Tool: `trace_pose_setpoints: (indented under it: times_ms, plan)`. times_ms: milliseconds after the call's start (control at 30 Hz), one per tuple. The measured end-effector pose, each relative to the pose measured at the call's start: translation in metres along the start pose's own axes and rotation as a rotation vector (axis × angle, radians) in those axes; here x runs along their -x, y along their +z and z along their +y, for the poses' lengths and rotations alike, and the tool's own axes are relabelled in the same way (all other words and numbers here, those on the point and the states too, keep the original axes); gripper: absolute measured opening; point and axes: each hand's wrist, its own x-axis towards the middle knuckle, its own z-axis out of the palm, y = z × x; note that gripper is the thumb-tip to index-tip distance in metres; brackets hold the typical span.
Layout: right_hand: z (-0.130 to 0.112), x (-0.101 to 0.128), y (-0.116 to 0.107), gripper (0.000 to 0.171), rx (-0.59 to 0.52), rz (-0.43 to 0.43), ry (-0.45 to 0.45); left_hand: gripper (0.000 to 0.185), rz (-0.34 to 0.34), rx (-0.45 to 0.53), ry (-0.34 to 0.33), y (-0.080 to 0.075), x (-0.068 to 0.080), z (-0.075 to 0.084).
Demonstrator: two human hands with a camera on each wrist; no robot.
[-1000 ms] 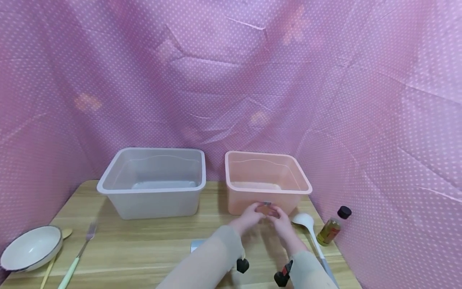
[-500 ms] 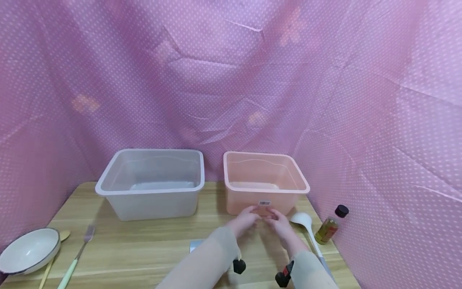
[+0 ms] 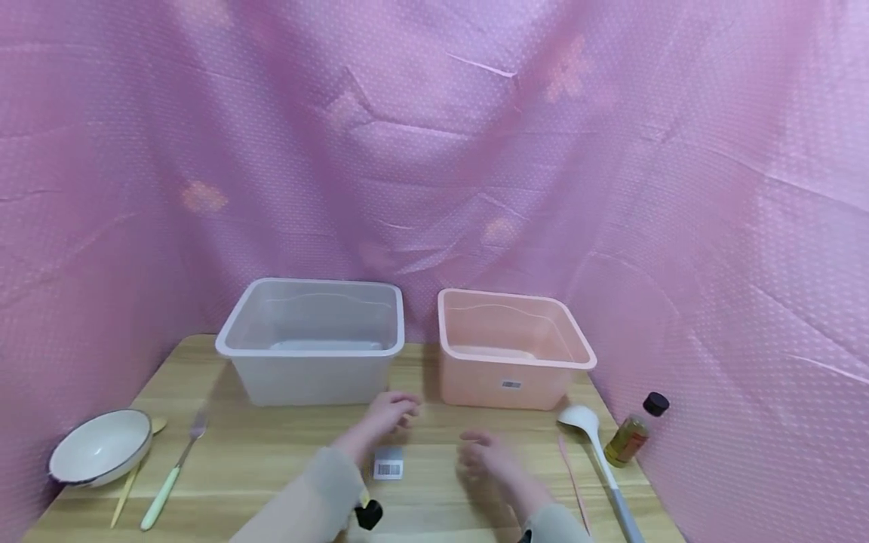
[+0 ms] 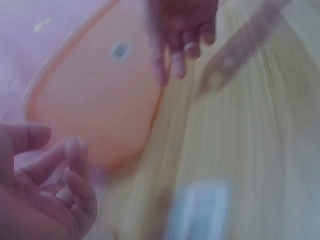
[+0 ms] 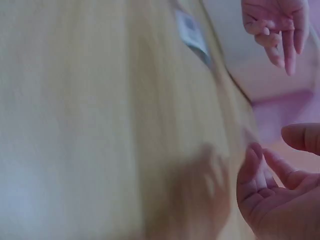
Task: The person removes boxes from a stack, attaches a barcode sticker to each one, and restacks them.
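Note:
My left hand hovers over the wooden table, just in front of the clear plastic bin. Its fingers are loosely curled and hold nothing. My right hand is a little to the right and nearer, also relaxed and without anything in it. A small white barcode card lies flat between the hands, close under the left one. The pink bin stands behind the right hand. The blurred left wrist view shows the left hand beside the pink bin. The right wrist view shows the right hand and the card.
A white ladle and a thin pink stick lie at the right, with a small oil bottle by the pink curtain. At the left are a white bowl, a green-handled fork and a wooden spoon.
Both hands have left the pink bin's front wall, where they were close together. They have drawn back toward me and apart, the left one moving left over the card.

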Motion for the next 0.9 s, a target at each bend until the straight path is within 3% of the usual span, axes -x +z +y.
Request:
trace_pose_setpoints:
  times_ms: [167, 267, 400, 533, 667, 900]
  plan:
    - [0.009, 0.001, 0.033, 0.041, -0.155, -0.110, 0.077, 0.030, 0.117, 0.082, -0.094, -0.028, 0.018, -0.029]
    - [0.011, -0.001, 0.047, 0.039, -0.150, -0.138, 0.073, 0.032, 0.111, 0.094, -0.152, -0.035, 0.027, -0.042]
    - [0.010, -0.003, 0.064, 0.036, -0.129, -0.127, 0.066, 0.029, 0.080, 0.099, -0.212, -0.033, 0.035, -0.055]
    - [0.006, -0.004, 0.081, 0.028, -0.181, -0.138, 0.085, 0.019, 0.062, 0.109, -0.210, -0.025, 0.038, -0.063]
    - [0.005, -0.003, 0.095, 0.019, -0.177, -0.141, 0.083, 0.022, 0.067, 0.106, -0.180, -0.018, 0.042, -0.064]
    - [0.002, -0.002, 0.107, 0.016, -0.231, -0.003, 0.097, 0.030, 0.094, 0.156, -0.176, -0.020, 0.051, -0.055]
